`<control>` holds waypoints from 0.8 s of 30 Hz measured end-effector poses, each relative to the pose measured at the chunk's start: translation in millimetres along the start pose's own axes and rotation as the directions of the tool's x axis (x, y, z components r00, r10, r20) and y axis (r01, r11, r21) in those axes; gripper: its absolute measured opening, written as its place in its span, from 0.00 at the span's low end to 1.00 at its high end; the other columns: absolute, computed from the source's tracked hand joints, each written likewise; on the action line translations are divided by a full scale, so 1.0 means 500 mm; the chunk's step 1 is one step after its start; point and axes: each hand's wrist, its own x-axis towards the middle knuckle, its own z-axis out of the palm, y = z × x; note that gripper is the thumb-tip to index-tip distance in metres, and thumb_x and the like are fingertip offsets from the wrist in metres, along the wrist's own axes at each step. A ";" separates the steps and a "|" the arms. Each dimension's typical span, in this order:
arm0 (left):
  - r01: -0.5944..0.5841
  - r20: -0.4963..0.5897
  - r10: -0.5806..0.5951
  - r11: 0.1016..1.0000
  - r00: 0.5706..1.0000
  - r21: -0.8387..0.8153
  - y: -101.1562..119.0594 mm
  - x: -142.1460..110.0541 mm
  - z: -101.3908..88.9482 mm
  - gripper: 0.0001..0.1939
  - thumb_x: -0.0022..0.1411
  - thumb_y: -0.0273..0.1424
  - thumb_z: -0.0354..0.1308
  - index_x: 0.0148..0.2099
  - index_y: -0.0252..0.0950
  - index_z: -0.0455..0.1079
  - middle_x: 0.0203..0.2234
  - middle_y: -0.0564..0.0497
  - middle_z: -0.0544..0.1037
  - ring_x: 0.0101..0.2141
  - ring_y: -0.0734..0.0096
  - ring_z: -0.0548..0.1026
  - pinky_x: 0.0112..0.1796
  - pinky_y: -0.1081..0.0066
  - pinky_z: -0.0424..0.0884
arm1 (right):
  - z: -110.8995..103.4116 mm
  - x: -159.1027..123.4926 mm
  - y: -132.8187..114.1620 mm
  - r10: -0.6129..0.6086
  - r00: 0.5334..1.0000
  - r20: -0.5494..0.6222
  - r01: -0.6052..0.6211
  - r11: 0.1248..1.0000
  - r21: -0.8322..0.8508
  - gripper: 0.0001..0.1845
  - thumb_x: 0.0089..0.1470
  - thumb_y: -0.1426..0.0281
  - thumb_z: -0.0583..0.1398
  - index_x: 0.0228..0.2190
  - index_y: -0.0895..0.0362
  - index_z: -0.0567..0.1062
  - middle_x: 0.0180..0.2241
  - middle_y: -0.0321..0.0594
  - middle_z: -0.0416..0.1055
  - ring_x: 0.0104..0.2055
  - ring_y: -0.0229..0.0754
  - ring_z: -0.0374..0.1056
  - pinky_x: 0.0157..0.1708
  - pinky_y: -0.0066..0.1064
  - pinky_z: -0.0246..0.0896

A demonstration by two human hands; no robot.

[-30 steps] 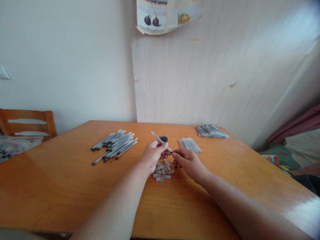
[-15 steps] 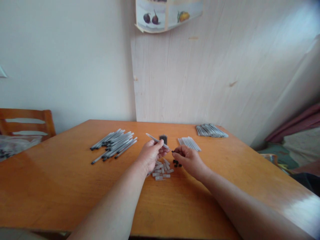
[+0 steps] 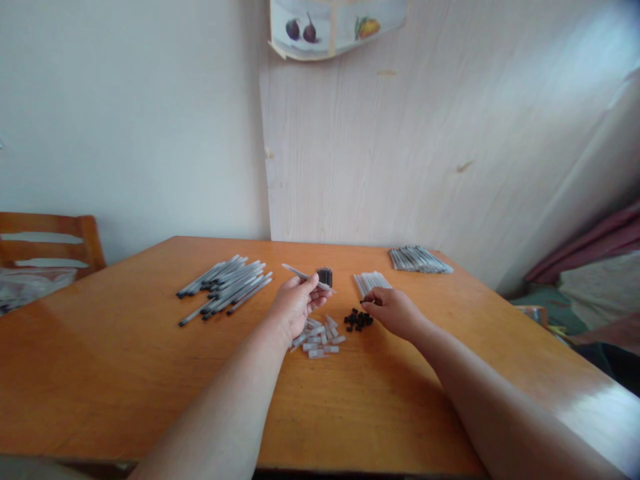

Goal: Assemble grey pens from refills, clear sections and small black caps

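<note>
My left hand [image 3: 293, 307] is closed around a slim, whitish pen barrel [image 3: 296, 271], held slanting with its upper end to the left. A tiny black end plug [image 3: 363, 303] shows at the pinched fingertips of my right hand [image 3: 393, 311], which hovers by a small heap of black plugs [image 3: 359, 321]. Below my left hand lies a scatter of translucent pen caps [image 3: 317, 345]. A tight row of dark, thin sticks like refills [image 3: 325, 277] stands out just behind it. Behind my right hand is a row of clear barrels [image 3: 367, 281], partly covered by that hand.
Pens with black ends [image 3: 230, 285] lie in a loose pile at the left of the wooden table [image 3: 125, 373]. A stack of grey pens [image 3: 420, 260] is at the back right. A chair [image 3: 50, 247] holding a plastic bag stands left; fabric is piled at the right.
My right hand has moved right, away from the barrel's end, uncovering more of the black plugs. My left hand keeps hold of the barrel. The view has shifted slightly.
</note>
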 end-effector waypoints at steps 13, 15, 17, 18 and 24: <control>0.010 0.004 -0.010 0.999 1.000 0.037 -0.003 -0.001 0.001 0.06 0.63 0.29 0.58 0.36 0.32 0.66 0.27 0.43 0.80 0.27 0.71 0.79 0.27 0.76 0.72 | 0.020 0.000 0.004 -0.058 0.998 0.032 0.058 0.998 -0.002 0.09 0.51 0.65 0.61 0.30 0.54 0.80 0.25 0.38 0.73 0.26 0.39 0.64 0.26 0.30 0.53; 0.013 0.007 -0.014 0.999 1.000 0.044 -0.003 -0.001 0.001 0.05 0.63 0.29 0.58 0.36 0.32 0.66 0.27 0.43 0.80 0.26 0.71 0.79 0.27 0.76 0.72 | 0.020 0.000 0.003 -0.059 0.998 0.037 0.059 0.998 0.002 0.09 0.52 0.65 0.60 0.30 0.54 0.80 0.25 0.39 0.74 0.27 0.39 0.65 0.26 0.31 0.53; 0.018 0.008 -0.018 0.999 1.000 0.047 -0.003 0.000 0.001 0.05 0.63 0.29 0.58 0.36 0.32 0.65 0.27 0.43 0.80 0.27 0.71 0.79 0.27 0.76 0.71 | 0.021 0.001 0.003 -0.058 0.998 0.039 0.058 0.998 -0.002 0.09 0.53 0.66 0.59 0.29 0.55 0.80 0.25 0.39 0.74 0.27 0.39 0.65 0.26 0.31 0.53; 0.020 0.008 -0.020 0.999 1.000 0.048 -0.004 0.000 0.001 0.05 0.63 0.29 0.58 0.36 0.32 0.65 0.27 0.43 0.80 0.27 0.71 0.79 0.27 0.76 0.71 | 0.021 0.001 0.002 -0.058 0.998 0.038 0.058 0.998 -0.005 0.10 0.53 0.66 0.58 0.29 0.55 0.79 0.25 0.39 0.74 0.27 0.39 0.65 0.26 0.30 0.53; 0.021 0.002 -0.021 0.998 1.000 0.053 -0.004 0.000 0.000 0.06 0.63 0.29 0.58 0.36 0.32 0.65 0.26 0.44 0.80 0.26 0.72 0.78 0.27 0.76 0.71 | 0.021 0.000 0.001 -0.057 0.998 0.013 0.058 0.997 -0.045 0.11 0.56 0.66 0.56 0.30 0.54 0.78 0.27 0.39 0.74 0.30 0.41 0.67 0.30 0.31 0.57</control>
